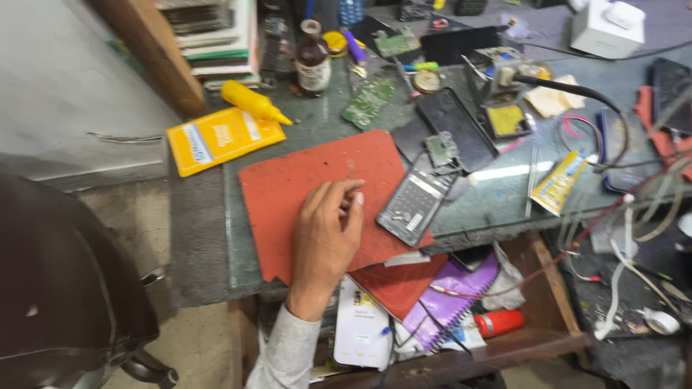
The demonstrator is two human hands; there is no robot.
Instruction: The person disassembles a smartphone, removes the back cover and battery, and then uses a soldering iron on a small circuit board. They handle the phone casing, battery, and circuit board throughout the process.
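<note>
The left hand [328, 234] rests on the red mat [303, 184], fingers curled loosely together and holding nothing, just beside the opened phone [416, 202] at the mat's right edge, which would best be steadied flat before any picking; right hand unseen.

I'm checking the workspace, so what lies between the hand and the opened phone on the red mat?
In the head view only bare red mat shows between the hand and the opened phone; nothing lies there.
</note>
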